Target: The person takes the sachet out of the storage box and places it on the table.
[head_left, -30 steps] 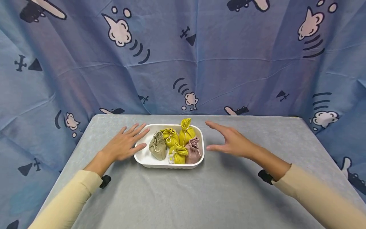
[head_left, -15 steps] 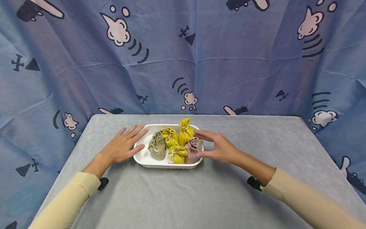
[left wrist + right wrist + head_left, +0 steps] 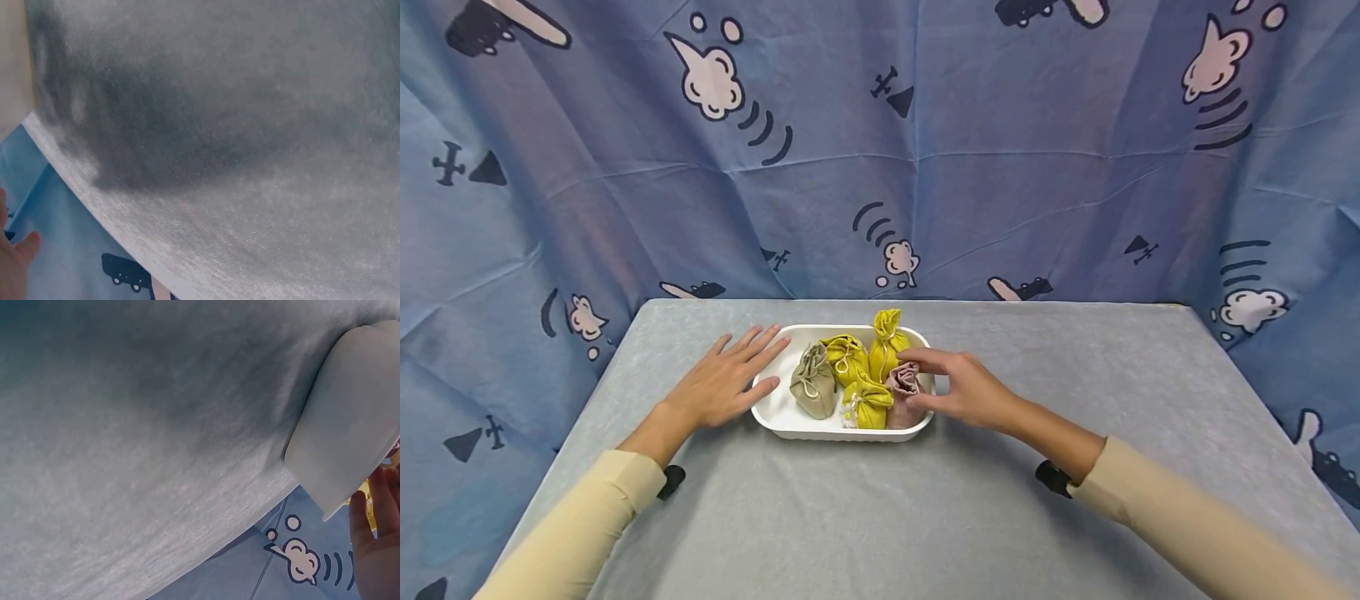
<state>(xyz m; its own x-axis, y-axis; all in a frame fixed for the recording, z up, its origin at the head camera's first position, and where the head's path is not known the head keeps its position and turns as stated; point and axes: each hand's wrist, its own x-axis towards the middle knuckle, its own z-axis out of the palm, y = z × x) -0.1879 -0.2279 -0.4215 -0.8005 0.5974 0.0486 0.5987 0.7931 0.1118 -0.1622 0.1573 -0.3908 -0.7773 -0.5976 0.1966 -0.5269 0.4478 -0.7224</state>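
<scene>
A white tray (image 3: 820,434) holds several small drawstring pouches. My right hand (image 3: 970,392) reaches over its right end, fingers and thumb spread on either side of the gathered top of a pink pouch (image 3: 904,379). Behind that stands a yellow pouch (image 3: 883,354), its neck upright. Two more yellow ones are a pouch at the back (image 3: 847,367) and a front pouch (image 3: 868,408) with a small white flower trim. Leftmost is a greenish-beige pouch (image 3: 812,392). Spread fingers of my left hand (image 3: 722,383) lie at the tray's left rim. In the right wrist view, fingers (image 3: 381,506) reach past the tray wall.
The grey cloth-covered table (image 3: 880,517) extends around the tray. Beyond its far edge hangs a blue patterned curtain (image 3: 1000,192), which also runs along both sides. Black wrist devices show below the left sleeve (image 3: 632,479) and the right sleeve (image 3: 1120,483).
My right hand has moved left from beside the tray to over its right end, around the pink pouch's top. The left hand and the pouches stay nearly in place.
</scene>
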